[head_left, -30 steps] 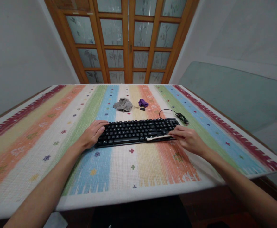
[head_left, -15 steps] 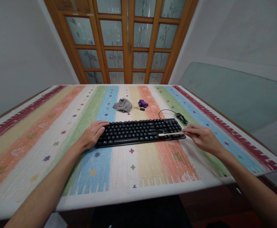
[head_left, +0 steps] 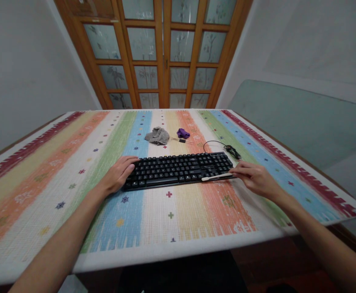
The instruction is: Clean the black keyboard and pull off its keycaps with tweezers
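Note:
A black keyboard [head_left: 168, 170] lies flat on the cloth-covered table in front of me. At its left end, my left hand [head_left: 120, 173] grips the keyboard, fingers along the far corner and thumb over the edge keys. My right hand [head_left: 254, 177] pinches the handle end of a slim white toothbrush [head_left: 217, 177] beside the keyboard's right end. The brush points left, its head over the near edge of the keyboard below the arrow keys. Its bristles are too small to make out.
Beyond the keyboard lie a crumpled grey cloth [head_left: 157, 136], a purple cloth [head_left: 183, 133] and a small black-handled item [head_left: 182, 141]. The keyboard's coiled cable [head_left: 232, 151] rests behind its right end. A striped tablecloth [head_left: 171, 219] covers the table; wooden glass doors [head_left: 165, 61] stand behind.
My right hand has moved slightly left and tilted the toothbrush, so its head is now lower, at the keyboard's near edge. My left hand stays on the keyboard.

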`<act>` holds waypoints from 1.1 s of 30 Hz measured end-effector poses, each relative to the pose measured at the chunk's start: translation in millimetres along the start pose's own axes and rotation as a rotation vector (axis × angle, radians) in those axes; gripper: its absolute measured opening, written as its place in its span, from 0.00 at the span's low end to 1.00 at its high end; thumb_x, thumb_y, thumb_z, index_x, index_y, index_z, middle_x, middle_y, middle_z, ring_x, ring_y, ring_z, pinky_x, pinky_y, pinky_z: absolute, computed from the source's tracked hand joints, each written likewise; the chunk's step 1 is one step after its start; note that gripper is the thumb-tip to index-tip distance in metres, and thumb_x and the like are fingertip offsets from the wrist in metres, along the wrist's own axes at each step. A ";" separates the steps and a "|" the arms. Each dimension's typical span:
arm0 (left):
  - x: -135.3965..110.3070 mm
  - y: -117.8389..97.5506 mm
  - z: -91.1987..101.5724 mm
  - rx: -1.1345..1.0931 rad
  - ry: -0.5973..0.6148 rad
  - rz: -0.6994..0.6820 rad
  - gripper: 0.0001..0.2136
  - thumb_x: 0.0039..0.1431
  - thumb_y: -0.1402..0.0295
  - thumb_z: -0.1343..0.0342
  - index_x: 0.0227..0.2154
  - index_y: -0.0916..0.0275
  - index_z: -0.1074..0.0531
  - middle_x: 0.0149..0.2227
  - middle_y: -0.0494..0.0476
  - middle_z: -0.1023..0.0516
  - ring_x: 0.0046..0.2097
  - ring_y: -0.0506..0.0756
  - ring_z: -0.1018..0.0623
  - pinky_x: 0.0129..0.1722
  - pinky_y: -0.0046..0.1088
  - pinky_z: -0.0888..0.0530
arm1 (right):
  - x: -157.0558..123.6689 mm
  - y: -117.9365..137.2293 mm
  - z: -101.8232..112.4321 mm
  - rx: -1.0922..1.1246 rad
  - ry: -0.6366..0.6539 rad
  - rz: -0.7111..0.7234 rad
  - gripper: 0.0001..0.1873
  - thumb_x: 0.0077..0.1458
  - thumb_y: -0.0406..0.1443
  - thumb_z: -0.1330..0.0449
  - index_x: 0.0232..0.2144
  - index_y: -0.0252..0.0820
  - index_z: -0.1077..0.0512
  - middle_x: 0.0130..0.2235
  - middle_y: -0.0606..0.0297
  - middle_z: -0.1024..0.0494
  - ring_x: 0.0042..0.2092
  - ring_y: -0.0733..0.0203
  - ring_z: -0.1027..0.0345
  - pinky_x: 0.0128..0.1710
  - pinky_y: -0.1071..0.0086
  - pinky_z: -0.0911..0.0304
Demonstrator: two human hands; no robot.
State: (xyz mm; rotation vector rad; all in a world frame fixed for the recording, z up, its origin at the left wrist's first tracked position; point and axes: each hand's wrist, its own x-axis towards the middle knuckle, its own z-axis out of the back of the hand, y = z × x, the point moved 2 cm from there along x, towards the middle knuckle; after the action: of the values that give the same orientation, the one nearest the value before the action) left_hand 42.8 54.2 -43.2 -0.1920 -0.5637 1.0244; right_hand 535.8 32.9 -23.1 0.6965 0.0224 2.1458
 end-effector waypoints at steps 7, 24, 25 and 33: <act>-0.7 -0.7 -1.4 -0.017 0.023 0.028 0.29 0.71 0.49 0.67 0.57 0.62 0.30 0.62 0.63 0.28 0.63 0.63 0.30 0.67 0.51 0.38 | -10.9 -9.0 15.2 -0.034 -0.017 -0.051 0.15 0.64 0.36 0.46 0.36 0.44 0.18 0.33 0.59 0.21 0.32 0.57 0.26 0.33 0.65 0.33; 1.4 -1.6 -1.4 0.008 0.023 0.008 0.28 0.72 0.52 0.68 0.56 0.64 0.30 0.59 0.63 0.25 0.61 0.62 0.28 0.65 0.49 0.36 | -14.1 -7.7 11.3 0.066 0.015 -0.029 0.15 0.66 0.37 0.46 0.37 0.43 0.18 0.32 0.59 0.21 0.32 0.57 0.25 0.33 0.66 0.34; 1.4 -1.6 -1.3 0.011 0.022 0.006 0.28 0.72 0.52 0.68 0.56 0.64 0.30 0.59 0.63 0.25 0.61 0.62 0.28 0.65 0.49 0.36 | -13.5 -8.1 9.0 0.059 0.007 -0.029 0.15 0.66 0.37 0.45 0.37 0.44 0.18 0.33 0.59 0.21 0.32 0.57 0.25 0.33 0.66 0.34; 0.8 -0.1 -2.1 0.014 0.019 0.006 0.28 0.72 0.52 0.68 0.56 0.65 0.30 0.59 0.64 0.26 0.61 0.62 0.28 0.65 0.50 0.36 | -19.1 -19.4 16.0 -0.020 -0.024 -0.032 0.15 0.64 0.35 0.46 0.36 0.46 0.18 0.31 0.61 0.22 0.30 0.58 0.26 0.32 0.66 0.34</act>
State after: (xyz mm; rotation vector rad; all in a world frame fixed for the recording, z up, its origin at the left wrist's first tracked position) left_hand 44.3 55.0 -44.6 -0.1908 -0.5393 1.0308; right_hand 566.9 27.4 -23.6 0.7056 -0.0008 2.1042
